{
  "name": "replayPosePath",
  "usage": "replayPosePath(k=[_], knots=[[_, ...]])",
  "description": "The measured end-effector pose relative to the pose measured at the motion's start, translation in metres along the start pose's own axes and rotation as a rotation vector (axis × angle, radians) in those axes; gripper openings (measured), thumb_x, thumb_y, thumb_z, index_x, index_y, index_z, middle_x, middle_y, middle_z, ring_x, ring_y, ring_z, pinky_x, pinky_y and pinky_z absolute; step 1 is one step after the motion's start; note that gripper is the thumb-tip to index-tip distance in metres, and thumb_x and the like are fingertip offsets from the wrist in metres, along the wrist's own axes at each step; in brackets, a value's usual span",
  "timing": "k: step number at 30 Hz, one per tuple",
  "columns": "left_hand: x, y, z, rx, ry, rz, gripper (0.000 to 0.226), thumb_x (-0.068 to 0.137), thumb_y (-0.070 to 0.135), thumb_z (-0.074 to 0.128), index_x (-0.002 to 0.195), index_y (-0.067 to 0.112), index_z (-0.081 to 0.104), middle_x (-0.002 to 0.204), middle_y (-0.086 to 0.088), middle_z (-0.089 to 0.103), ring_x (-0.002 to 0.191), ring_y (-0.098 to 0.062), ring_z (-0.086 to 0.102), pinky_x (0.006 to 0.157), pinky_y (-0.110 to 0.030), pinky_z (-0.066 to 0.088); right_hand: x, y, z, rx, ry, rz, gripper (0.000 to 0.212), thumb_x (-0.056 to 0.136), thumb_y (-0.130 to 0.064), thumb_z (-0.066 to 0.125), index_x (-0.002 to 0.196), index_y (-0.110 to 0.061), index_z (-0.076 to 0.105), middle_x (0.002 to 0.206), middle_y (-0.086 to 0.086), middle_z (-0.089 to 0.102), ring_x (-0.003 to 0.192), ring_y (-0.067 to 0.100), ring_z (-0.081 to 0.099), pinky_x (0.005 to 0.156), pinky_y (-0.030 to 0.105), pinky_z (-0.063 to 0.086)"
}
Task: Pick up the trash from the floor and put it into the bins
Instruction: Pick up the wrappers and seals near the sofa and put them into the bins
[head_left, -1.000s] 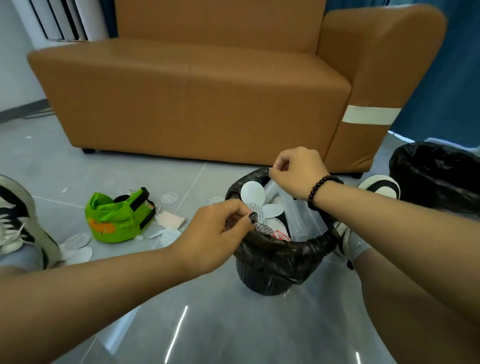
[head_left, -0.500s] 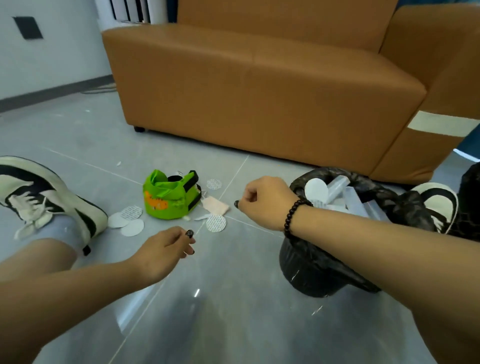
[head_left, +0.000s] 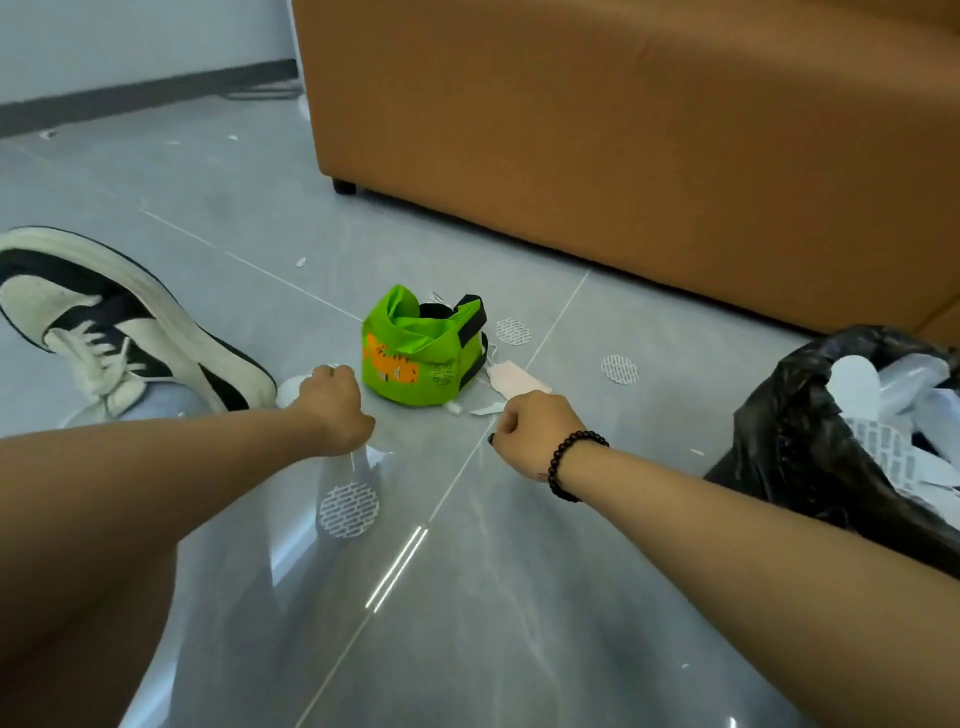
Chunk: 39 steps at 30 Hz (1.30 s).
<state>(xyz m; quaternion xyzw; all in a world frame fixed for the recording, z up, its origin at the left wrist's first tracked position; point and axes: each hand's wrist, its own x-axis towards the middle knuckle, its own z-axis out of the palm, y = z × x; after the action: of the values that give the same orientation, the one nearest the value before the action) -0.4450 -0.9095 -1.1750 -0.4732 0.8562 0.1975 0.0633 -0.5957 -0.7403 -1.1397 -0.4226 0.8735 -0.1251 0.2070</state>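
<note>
A crumpled green bag (head_left: 415, 358) with an orange print lies on the grey floor in front of the sofa. My left hand (head_left: 335, 405) is just left of it, and its curled fingers pinch a white disc (head_left: 291, 391) next to my shoe. My right hand (head_left: 535, 434), with a bead bracelet at the wrist, hovers as a fist right of the bag with nothing seen in it. A pale paper scrap (head_left: 519, 382) lies beyond its knuckles. Patterned discs (head_left: 511, 332) (head_left: 618, 369) (head_left: 348, 509) lie around. The black-lined bin (head_left: 789, 415) at the right holds white trash.
The brown sofa (head_left: 623, 130) fills the back, with a black foot at its corner. My black-and-white shoe (head_left: 119, 332) rests on the floor at the left. Small white scraps dot the tiles towards the far wall. The floor is glossy and shows reflections.
Both hands left the bin and moved left and down to the floor. My left hand reached the white discs by the shoe; my right fist came down next to the green bag.
</note>
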Motion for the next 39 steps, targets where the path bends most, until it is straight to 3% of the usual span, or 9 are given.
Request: replayPosePath(k=[4, 12, 17, 21, 23, 27, 29, 35, 39], knots=[[0.034, -0.014, 0.002, 0.107, 0.012, -0.022, 0.067, 0.092, 0.042, 0.051, 0.139, 0.000, 0.030, 0.143, -0.024, 0.032, 0.132, -0.039, 0.034, 0.109, -0.041, 0.030, 0.021, 0.001, 0.023, -0.006, -0.013, -0.011, 0.014, 0.086, -0.014, 0.053, 0.091, -0.008, 0.065, 0.096, 0.008, 0.066, 0.088, 0.024, 0.063, 0.078, 0.034, 0.055], [0.034, -0.025, 0.047, 0.195, -0.158, -0.049, 0.079, 0.096, 0.054, 0.032, 0.151, 0.006, 0.001, 0.157, -0.023, -0.007, 0.144, -0.044, -0.006, 0.117, -0.049, 0.009, 0.026, -0.017, 0.058, 0.101, -0.044, -0.063, 0.014, 0.087, -0.013, 0.054, 0.091, -0.012, 0.067, 0.098, 0.006, 0.067, 0.092, 0.021, 0.062, 0.081, 0.029, 0.052], [0.025, -0.020, 0.044, 0.204, -0.168, 0.197, 0.055, 0.094, 0.036, 0.046, 0.145, 0.020, 0.032, 0.150, -0.015, 0.024, 0.137, -0.040, 0.024, 0.111, -0.049, 0.027, 0.000, -0.040, 0.094, 0.122, -0.150, -0.178, 0.023, 0.085, -0.026, 0.064, 0.106, -0.016, 0.064, 0.115, 0.004, 0.057, 0.105, 0.020, 0.057, 0.093, 0.036, 0.048], [0.018, -0.016, 0.027, 0.040, -0.021, 0.335, 0.020, 0.088, 0.026, 0.058, 0.105, 0.032, 0.068, 0.121, 0.001, 0.056, 0.115, -0.025, 0.051, 0.095, -0.044, 0.044, -0.019, -0.057, 0.121, 0.180, -0.146, -0.136, 0.059, 0.076, -0.044, 0.072, 0.125, -0.019, 0.052, 0.123, -0.001, 0.043, 0.113, 0.018, 0.050, 0.096, 0.035, 0.045], [0.021, -0.015, 0.022, -0.053, 0.027, 0.331, 0.020, 0.080, 0.033, 0.069, 0.100, 0.030, 0.068, 0.112, -0.001, 0.056, 0.111, -0.023, 0.053, 0.092, -0.042, 0.046, -0.024, -0.065, 0.131, 0.229, -0.080, -0.072, 0.060, 0.072, -0.046, 0.074, 0.122, -0.022, 0.052, 0.119, -0.004, 0.039, 0.109, 0.018, 0.051, 0.093, 0.034, 0.046], [0.020, -0.014, 0.028, -0.005, -0.060, 0.233, 0.072, 0.064, 0.049, 0.081, 0.126, 0.029, 0.051, 0.125, -0.007, 0.041, 0.119, -0.028, 0.039, 0.101, -0.045, 0.040, -0.028, -0.072, 0.144, 0.302, -0.013, 0.010, 0.044, 0.074, -0.036, 0.075, 0.112, -0.024, 0.055, 0.111, -0.005, 0.038, 0.104, 0.019, 0.053, 0.092, 0.032, 0.046], [0.019, -0.013, 0.033, 0.051, -0.109, 0.237, 0.082, 0.064, 0.044, 0.083, 0.134, 0.027, 0.044, 0.131, -0.009, 0.036, 0.122, -0.030, 0.038, 0.102, -0.043, 0.040, -0.030, -0.071, 0.145, 0.358, -0.015, 0.022, 0.028, 0.074, -0.030, 0.075, 0.096, -0.026, 0.058, 0.105, -0.008, 0.036, 0.099, 0.016, 0.055, 0.090, 0.027, 0.046], [0.013, -0.002, 0.034, -0.009, -0.196, 0.215, 0.077, 0.066, 0.035, 0.085, 0.130, 0.019, 0.046, 0.126, -0.010, 0.049, 0.113, -0.027, 0.052, 0.088, -0.031, 0.044, -0.034, -0.065, 0.148, 0.382, -0.083, 0.019, 0.021, 0.073, -0.014, 0.074, 0.089, -0.022, 0.065, 0.109, -0.004, 0.051, 0.101, 0.015, 0.058, 0.089, 0.030, 0.052], [0.008, 0.002, 0.034, 0.058, -0.233, 0.249, 0.063, 0.077, 0.042, 0.075, 0.126, 0.011, 0.049, 0.128, -0.009, 0.054, 0.117, -0.027, 0.051, 0.087, -0.028, 0.039, -0.046, -0.062, 0.153, 0.427, -0.125, 0.055, 0.035, 0.072, -0.008, 0.072, 0.072, -0.032, 0.046, 0.099, -0.002, 0.062, 0.093, 0.015, 0.061, 0.082, 0.032, 0.055]])
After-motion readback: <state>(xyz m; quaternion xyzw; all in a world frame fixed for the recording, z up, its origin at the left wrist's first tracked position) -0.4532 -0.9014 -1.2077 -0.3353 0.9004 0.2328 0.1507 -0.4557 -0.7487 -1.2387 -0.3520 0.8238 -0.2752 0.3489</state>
